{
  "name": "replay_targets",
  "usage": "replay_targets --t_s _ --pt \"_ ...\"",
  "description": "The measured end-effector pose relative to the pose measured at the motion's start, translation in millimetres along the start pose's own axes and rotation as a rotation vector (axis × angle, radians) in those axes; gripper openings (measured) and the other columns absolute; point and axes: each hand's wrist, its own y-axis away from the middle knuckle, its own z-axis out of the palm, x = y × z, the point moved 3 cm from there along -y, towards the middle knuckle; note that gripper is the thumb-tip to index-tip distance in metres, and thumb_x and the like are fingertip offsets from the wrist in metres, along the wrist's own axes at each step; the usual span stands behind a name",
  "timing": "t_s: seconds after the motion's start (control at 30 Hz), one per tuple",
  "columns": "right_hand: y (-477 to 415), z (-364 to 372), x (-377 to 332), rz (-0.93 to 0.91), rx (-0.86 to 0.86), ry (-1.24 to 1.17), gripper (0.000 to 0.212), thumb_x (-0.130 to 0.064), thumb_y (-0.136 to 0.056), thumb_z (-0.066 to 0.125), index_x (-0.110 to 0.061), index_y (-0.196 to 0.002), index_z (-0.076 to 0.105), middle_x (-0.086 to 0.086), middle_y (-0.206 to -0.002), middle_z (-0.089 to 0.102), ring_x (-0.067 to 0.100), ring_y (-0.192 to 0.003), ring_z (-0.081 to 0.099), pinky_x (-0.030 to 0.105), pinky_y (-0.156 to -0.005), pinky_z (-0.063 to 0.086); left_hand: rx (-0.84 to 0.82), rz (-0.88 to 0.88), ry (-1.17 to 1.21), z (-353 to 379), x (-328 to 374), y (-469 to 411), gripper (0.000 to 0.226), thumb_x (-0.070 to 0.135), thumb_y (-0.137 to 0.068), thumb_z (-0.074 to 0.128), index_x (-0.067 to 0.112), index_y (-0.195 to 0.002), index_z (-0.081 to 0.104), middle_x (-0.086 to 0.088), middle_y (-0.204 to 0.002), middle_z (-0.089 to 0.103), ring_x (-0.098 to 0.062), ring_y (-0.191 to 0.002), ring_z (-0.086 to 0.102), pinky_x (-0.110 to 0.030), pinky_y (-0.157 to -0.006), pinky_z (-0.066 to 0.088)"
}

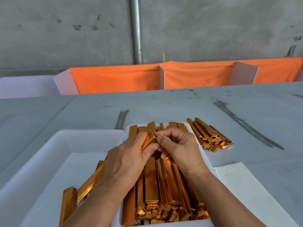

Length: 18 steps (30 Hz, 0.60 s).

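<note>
In the head view, both hands meet above the far half of a white tray (207, 161) that is packed with long gold foil boxes (164, 185) lying side by side, lengthwise away from the person. Between the hands is one gold foil box (150, 140), lifted clear of the others and tilted, its far end raised. The left hand (129, 154) wraps it from the left, fingers curled behind it and thumb pressed along its near side. The right hand (178, 149) comes in from the right with its fingers bent, thumb and forefinger pinching the upper end of the same box; its other fingers curl under and hold nothing that can be made out. So the box sits just where the fingertips of both hands come together. Left of the full tray, touching it, stands a second white tray (82, 133) with a few gold boxes (91, 181) leaning near its right side. On the grey table (164, 104), just right of the full tray, lies a loose pile of gold foil pieces (209, 136), and nearer the person a sheet of paper (242, 185) bears faint handwriting. Behind the table hangs an orange cloth (123, 79) below a concrete wall (65, 30) with a metal pipe (137, 30).
</note>
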Motion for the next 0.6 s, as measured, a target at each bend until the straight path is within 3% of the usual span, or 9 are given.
replay_targets --t_s 0.23,0.4,0.6 --pt "-1.7 -1.2 -1.8 0.081 -0.041 -0.158 0.009 -0.004 -0.091 0.065 -0.004 -0.088 0.073 0.014 -0.070 0.068 0.013 -0.048 0.056 0.020 -0.052 0.050 0.009 0.004 0.022 1.0 0.2 -0.1 0.044 0.067 -0.090 0.032 0.028 -0.100 0.050 0.014 -0.066 0.044 -0.006 -0.055 0.046 -0.019 -0.049 0.033" --pt "-0.9 0.0 -2.8 0.038 -0.041 -0.120 0.010 -0.003 -0.091 0.064 -0.003 -0.091 0.075 0.015 -0.071 0.068 0.012 -0.050 0.057 0.021 -0.054 0.050 0.015 -0.012 0.006 0.3 -0.8 -0.4 0.044 0.066 -0.090 0.033 0.027 -0.101 0.051 0.016 -0.067 0.042 -0.004 -0.054 0.042 -0.012 -0.048 0.023" --pt "1.9 3.1 -4.7 -0.013 -0.057 -0.032 0.023 -0.002 -0.090 0.066 -0.021 -0.094 0.078 -0.003 -0.077 0.070 0.012 -0.055 0.060 0.021 -0.056 0.050 0.000 -0.065 0.013 2.1 -5.9 -1.2 0.054 0.069 -0.087 0.028 0.028 -0.114 0.051 0.017 -0.074 0.046 -0.006 -0.061 0.049 -0.018 -0.052 0.036"
